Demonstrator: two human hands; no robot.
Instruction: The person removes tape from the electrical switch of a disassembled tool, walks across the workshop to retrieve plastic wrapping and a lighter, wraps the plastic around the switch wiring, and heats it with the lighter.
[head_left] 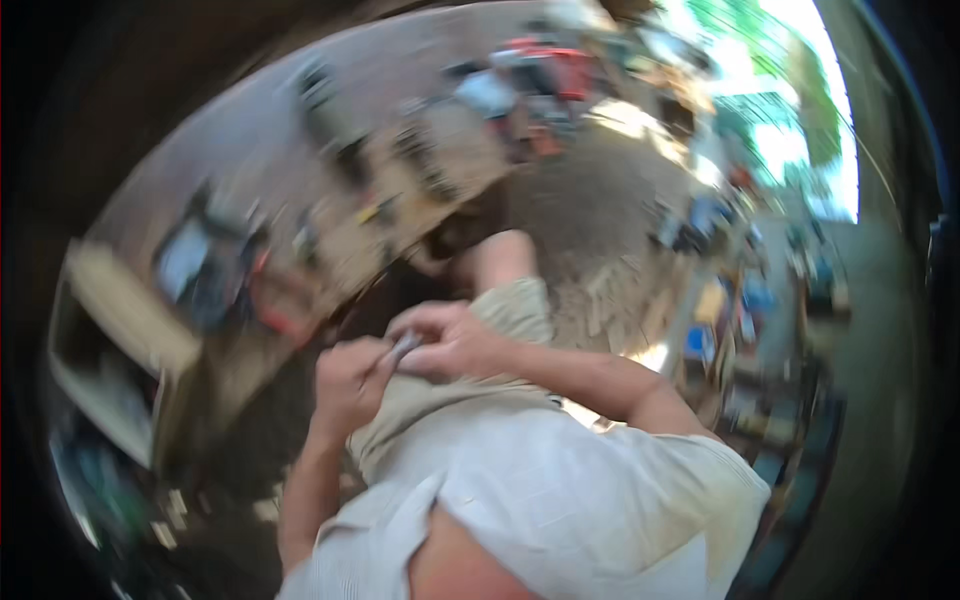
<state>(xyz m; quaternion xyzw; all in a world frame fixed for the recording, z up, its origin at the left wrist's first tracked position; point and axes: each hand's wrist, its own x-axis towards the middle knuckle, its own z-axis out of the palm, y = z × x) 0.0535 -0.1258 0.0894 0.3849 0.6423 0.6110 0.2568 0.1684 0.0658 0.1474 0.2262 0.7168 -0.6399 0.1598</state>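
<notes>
The picture is motion-blurred, so fine detail is soft. The person's left hand [350, 378] and right hand [445, 340] meet above the lap, and between them sits a small grey object [405, 346], possibly metal, though the blur hides its kind. The left hand's fingers are curled in and pinch one end of the grey object; the right hand's fingers close together over its other end. Just below the grey object lie the khaki shorts [450, 395], and lower still the pale shirt [560, 490]. Up and left of the grey object runs a cluttered workbench [330, 190], its near edge close to the hands. Up and right of it, bare dirt floor [590, 210] leaves open room.
</notes>
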